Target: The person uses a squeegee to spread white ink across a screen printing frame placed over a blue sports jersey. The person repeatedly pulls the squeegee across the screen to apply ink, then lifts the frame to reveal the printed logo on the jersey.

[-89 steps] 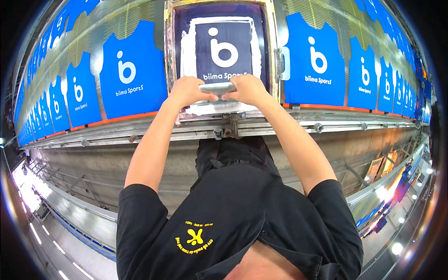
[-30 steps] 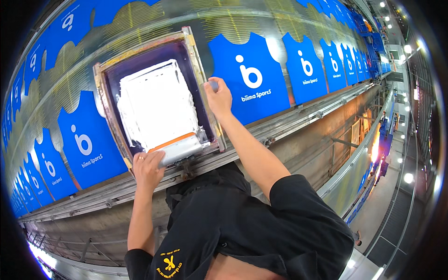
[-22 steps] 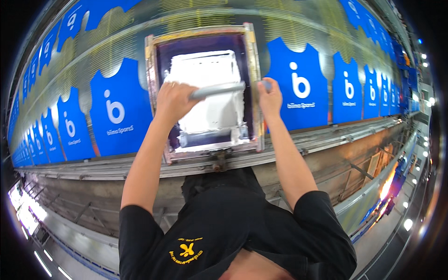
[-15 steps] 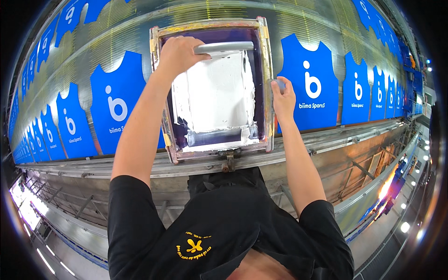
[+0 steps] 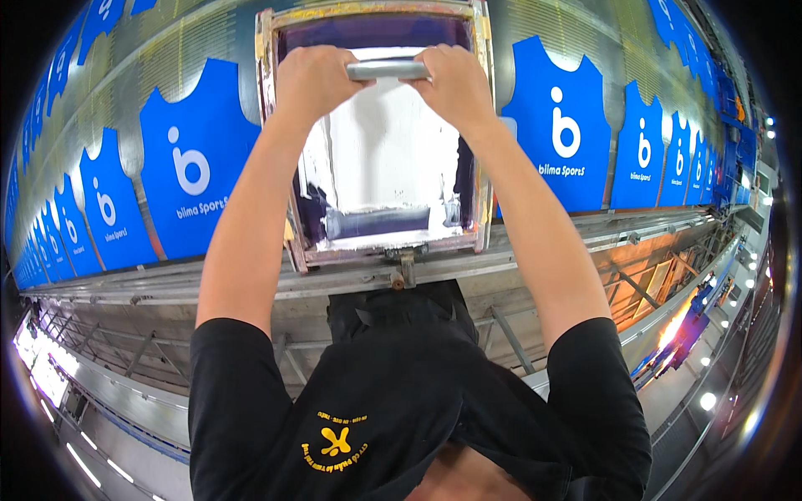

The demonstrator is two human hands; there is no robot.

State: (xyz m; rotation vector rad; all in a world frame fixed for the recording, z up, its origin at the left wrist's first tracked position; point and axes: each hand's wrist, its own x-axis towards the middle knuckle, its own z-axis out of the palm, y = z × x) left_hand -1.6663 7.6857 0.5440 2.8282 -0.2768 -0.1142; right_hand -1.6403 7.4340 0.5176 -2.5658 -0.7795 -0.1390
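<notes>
A silvery squeegee (image 5: 384, 70) lies crosswise near the far end of a framed printing screen (image 5: 484, 200). My left hand (image 5: 313, 83) is closed around its left end, and my right hand (image 5: 457, 88) grips the right end. White ink (image 5: 388, 150) covers most of the mesh, with thick ragged edges and a thinner grey strip close to the near side. Dark purple mesh shows around the ink. The squeegee's blade is hidden from this view. Whatever lies beneath the screen cannot be seen.
Blue sleeveless garment pieces with white prints lie in rows on the long table; one (image 5: 200, 167) is left of the screen, another (image 5: 555, 125) right. A metal clamp (image 5: 408, 269) sits at the screen's near edge, on a rail along the table front.
My right hand has left the screen's right side and taken hold of the squeegee's right end. My left hand stays on the squeegee. The whole view has shifted slightly.
</notes>
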